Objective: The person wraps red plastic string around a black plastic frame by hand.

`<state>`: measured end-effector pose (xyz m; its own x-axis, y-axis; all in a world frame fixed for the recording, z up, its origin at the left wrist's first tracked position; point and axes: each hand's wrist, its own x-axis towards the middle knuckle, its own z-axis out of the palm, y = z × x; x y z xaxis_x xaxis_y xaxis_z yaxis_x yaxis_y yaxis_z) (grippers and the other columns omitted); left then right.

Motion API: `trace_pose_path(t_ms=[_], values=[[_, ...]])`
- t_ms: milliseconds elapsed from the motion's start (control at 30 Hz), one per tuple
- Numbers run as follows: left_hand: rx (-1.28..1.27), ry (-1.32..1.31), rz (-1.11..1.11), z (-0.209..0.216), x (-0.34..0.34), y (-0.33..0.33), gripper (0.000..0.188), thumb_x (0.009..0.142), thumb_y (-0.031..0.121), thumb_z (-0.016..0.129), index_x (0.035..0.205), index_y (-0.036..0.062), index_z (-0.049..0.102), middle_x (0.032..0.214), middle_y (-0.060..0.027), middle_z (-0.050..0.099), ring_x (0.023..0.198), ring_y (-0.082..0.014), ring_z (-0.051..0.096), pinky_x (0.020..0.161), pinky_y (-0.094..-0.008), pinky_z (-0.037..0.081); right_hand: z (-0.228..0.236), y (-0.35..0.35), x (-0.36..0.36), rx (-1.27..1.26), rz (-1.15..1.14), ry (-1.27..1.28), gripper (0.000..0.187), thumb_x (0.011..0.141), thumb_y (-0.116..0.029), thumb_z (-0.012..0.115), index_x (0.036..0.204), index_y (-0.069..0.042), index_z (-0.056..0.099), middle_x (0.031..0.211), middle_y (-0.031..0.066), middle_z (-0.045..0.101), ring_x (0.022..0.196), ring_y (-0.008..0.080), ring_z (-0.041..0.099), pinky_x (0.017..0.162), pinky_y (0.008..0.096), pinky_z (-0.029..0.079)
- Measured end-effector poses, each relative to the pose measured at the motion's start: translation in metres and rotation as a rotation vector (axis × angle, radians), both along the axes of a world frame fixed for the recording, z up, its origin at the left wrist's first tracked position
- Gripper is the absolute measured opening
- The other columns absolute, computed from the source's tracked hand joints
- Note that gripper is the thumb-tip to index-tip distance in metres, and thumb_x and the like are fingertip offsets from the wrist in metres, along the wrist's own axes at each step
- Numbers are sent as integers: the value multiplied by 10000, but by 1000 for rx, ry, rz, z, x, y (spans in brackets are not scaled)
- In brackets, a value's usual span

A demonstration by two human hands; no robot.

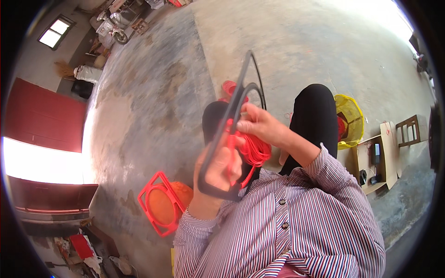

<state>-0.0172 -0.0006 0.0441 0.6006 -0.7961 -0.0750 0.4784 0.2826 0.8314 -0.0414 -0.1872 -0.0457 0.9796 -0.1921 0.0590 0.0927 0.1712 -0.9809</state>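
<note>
Pinching rounded black frame [228, 112], mid-dial, in right hand [263, 124]; with left hand [223, 167] curled at seven o'clock, cannot tell on what. Could tangle loopy red cord coil [255, 150], four o'clock, by twisting frame.

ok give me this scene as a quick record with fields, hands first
left hand: curled at a red cord bundle
right hand: fingertips at a black frame; exact grip blurred
black frame: tilted, crossing in front of the left hand
floor, left: red frame with an orange round thing
floor, right: yellow basket, opened cardboard box
</note>
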Motion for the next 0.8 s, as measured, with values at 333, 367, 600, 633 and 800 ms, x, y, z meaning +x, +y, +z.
trace_pose_path(t_ms=[333,367,600,633,800], values=[[-232,496,-236,-3,-13,-24,503,932,375,434,1208,-41,492,1084,-211,590,869,-321,593,725,-413,508,85,-10,11,18,547,-487,194,820,-150,705,958,-13,700,1022,113,646,1058,198,571,879,318,453],[-84,508,-135,-1,-13,-23,458,933,315,451,1203,-54,489,1100,-193,590,919,-313,589,778,-413,501,76,-11,8,34,374,-397,204,835,-151,687,987,-15,692,994,102,653,1039,193,579,874,308,456],[-81,218,174,-15,18,-4,353,787,30,657,1125,0,561,910,-126,626,632,-203,571,398,-273,368,33,0,-38,594,326,-110,423,781,-21,710,1177,-21,563,1070,64,646,989,129,609,884,279,472],[-56,198,205,-14,19,-4,362,783,28,659,1130,5,560,909,-125,625,631,-198,566,397,-271,363,40,6,-43,604,330,-105,423,781,-21,710,1177,-21,563,1070,64,646,989,129,609,884,279,472],[31,173,224,-10,13,-12,443,760,0,604,1198,22,540,927,-121,623,639,-185,534,416,-264,358,40,10,-42,500,-33,-197,494,733,-24,732,1194,-31,552,1152,74,611,1120,169,557,986,338,421]])
